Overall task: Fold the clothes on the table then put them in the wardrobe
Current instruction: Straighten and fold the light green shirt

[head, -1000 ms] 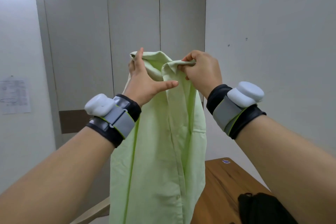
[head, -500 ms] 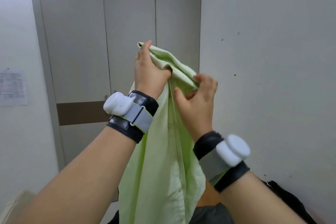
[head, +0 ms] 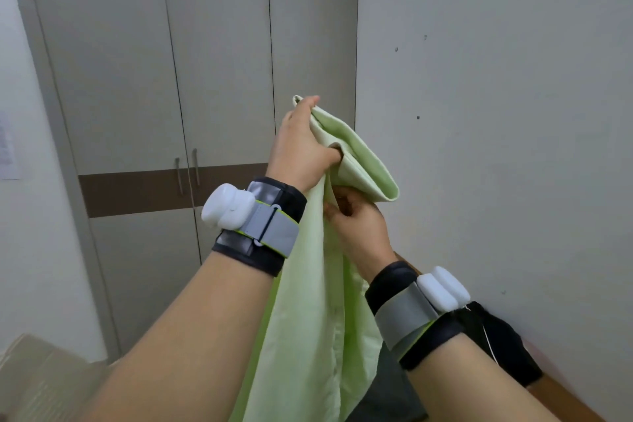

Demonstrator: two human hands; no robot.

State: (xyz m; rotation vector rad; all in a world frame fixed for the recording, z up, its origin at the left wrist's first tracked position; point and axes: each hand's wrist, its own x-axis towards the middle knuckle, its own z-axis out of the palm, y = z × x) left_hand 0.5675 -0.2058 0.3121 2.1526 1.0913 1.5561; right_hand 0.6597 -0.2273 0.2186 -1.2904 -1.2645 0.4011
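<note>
Green shirt: held aloft before the wardrobe, clear of the table. Left hand gripped round its top; right hand pinching cloth just below. Risk judged: slack grip, shirt slips, fold lost.

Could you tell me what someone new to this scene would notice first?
A pale green shirt hangs in mid-air at centre, the left hand gripping its top and the right hand pinching the fabric just below. Behind stands a grey wardrobe, doors shut; dark clothes lie lower right.
</note>
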